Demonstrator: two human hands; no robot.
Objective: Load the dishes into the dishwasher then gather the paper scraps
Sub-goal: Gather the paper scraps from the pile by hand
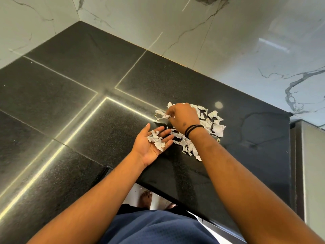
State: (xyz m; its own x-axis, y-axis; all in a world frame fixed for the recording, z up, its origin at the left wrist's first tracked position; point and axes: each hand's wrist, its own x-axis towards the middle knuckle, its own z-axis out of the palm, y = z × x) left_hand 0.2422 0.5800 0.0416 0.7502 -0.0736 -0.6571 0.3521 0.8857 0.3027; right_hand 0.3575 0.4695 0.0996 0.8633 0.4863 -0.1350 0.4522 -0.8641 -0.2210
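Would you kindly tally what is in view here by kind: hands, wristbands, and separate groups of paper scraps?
Hands: 2, left hand and right hand
Wristbands: 1, black wristband on the right wrist
Groups of paper scraps: 3, scraps on the left palm, scraps pinched by the right hand, pile on the countertop
Total: 6

Your table [70,88] is glossy black speckled stone; the scraps [217,128] are crumpled, matt printed paper; behind, you've got polished veined marble wall [228,41].
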